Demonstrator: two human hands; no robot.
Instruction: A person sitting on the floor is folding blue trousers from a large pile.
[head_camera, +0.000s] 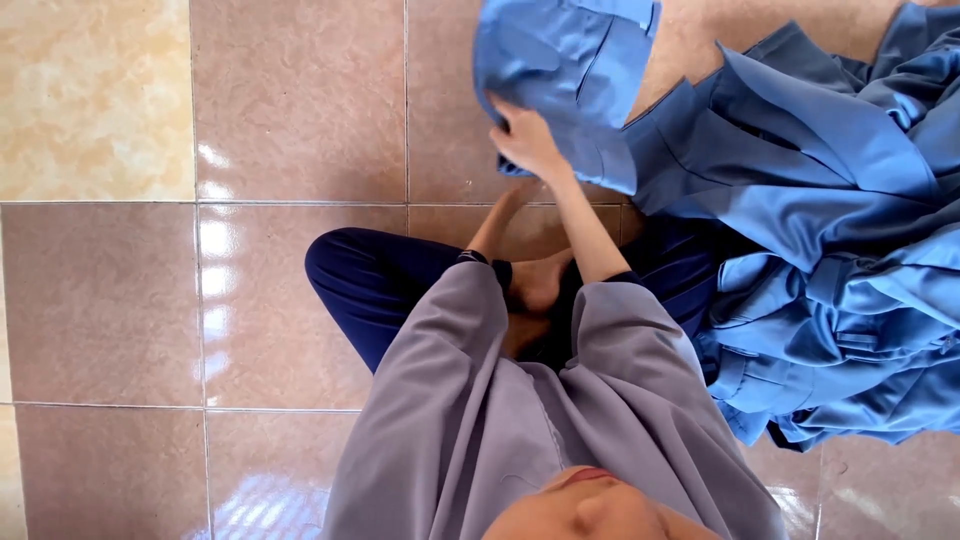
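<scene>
I see the right hand (527, 140) with its fingers clenched on a blue shirt (565, 70), held up over the tiled floor (300, 110) just left of the pile (840, 270) of blue clothes. The left hand is hidden behind the shirt's lower edge, so I cannot tell whether its fingers grip; only its forearm (495, 225) shows. The person sits cross-legged in dark trousers (370, 280), the pile touching their right side
</scene>
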